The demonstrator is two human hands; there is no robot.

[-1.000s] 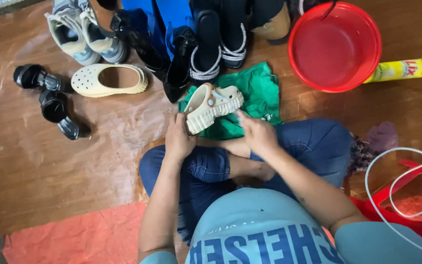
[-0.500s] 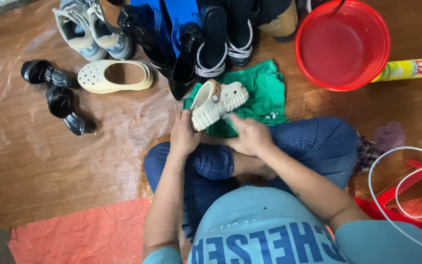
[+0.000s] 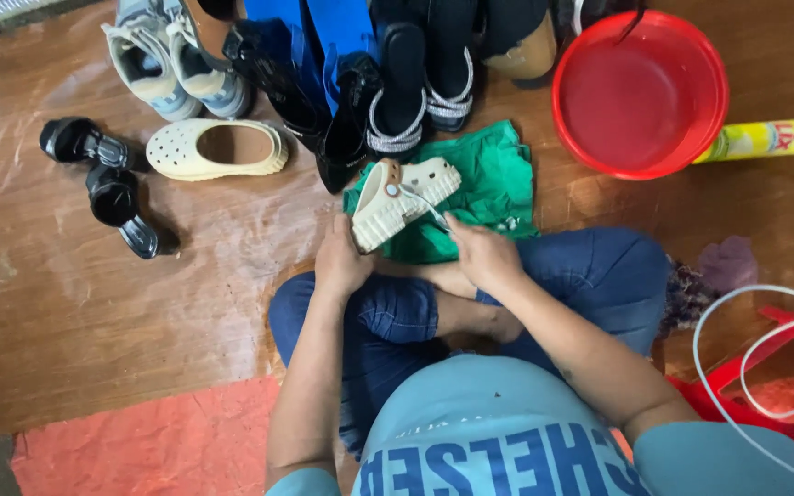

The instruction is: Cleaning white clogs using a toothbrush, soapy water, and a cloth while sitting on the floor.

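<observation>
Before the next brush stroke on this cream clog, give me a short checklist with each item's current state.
1. Left hand grips cream clog: ok.
2. Right hand holds thin brush-like tool against the clog: ok.
3. Green cloth lies under the clog: ok.
4. Red basin upright beside the cloth: ok; water inside: cannot tell.
5. Yellow bottle capped: cannot tell.
</observation>
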